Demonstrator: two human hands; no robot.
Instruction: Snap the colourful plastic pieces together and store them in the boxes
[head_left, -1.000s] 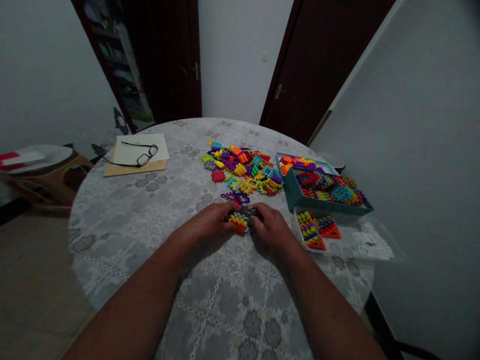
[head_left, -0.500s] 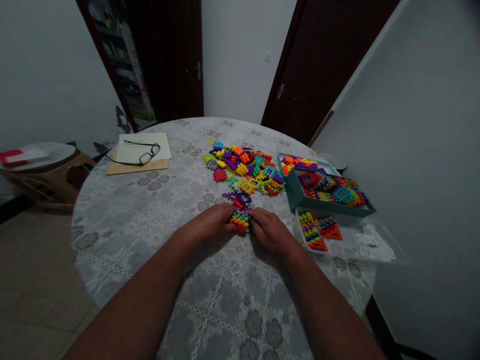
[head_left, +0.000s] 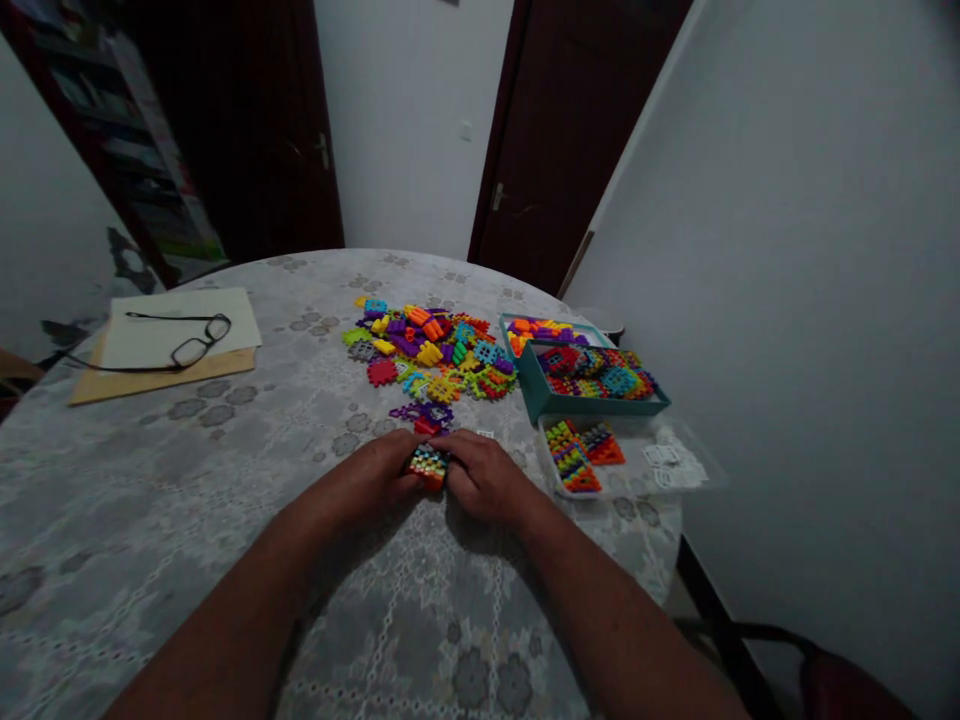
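Note:
Between my two hands is a small stack of toothed plastic building pieces [head_left: 429,466], layered in several colours with orange at the near end. My left hand [head_left: 379,470] grips its left side, thumb at the near corner. On the opposite side, the fingers of my right hand [head_left: 484,474] are bent around the stack, and some fingertips are hidden. A red piece [head_left: 427,427] and purple pieces [head_left: 409,411] lie just beyond the fingers. Farther back spreads a loose pile of coloured building pieces [head_left: 429,354].
Right of the pile stands a teal box [head_left: 534,388] filled with stacked pieces. In front of it, a clear plastic tray [head_left: 549,470] holds sorted stacks [head_left: 574,462] and white pieces [head_left: 675,464]. Eyeglasses [head_left: 191,350] rest on papers [head_left: 120,345] at left, on the patterned tablecloth [head_left: 247,470].
My view has turned to the right, so the table and everything on it appear farther left. Both hands stay on the stack, with little visible change in their grip.

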